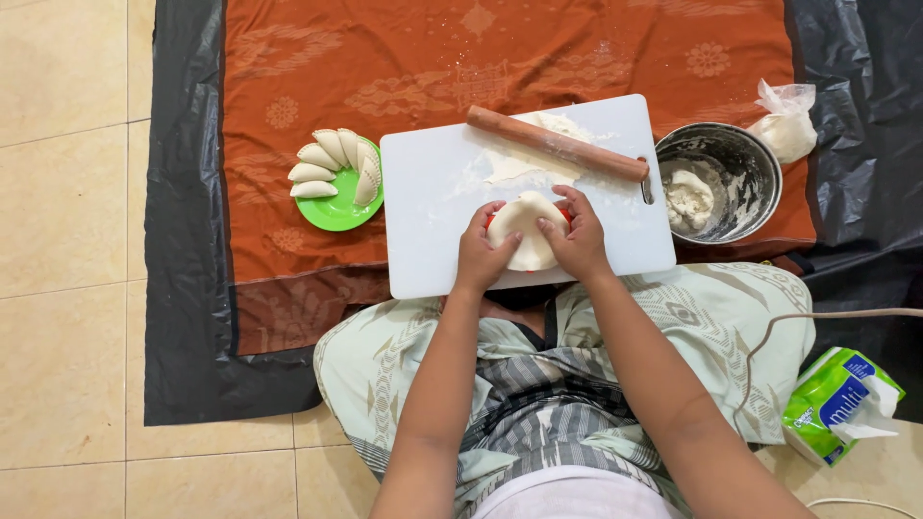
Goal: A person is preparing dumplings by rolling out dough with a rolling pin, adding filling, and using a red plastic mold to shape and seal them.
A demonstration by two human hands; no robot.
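Both your hands press a dough round over a red mould at the near edge of the white board [423, 240].

Left to right: the green plate [338, 213] holds six folded dumplings [332, 163]; your left hand [478, 252] and right hand [580, 240] pinch the dough [528, 226], fingers closed on its rim. It looks soft, light and easily torn, so hold it by the edges, not the middle. Past the rolling pin [558, 144], the steel bowl [745, 159] holds a lump of dough, and a bag [786, 123] holds what looks like flour.

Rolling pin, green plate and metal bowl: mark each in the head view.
Rolling pin [558, 144], head view, middle of the wooden shaft.
Green plate [336, 211], head view, bare lower rim.
Metal bowl [745, 154], head view, inner wall.
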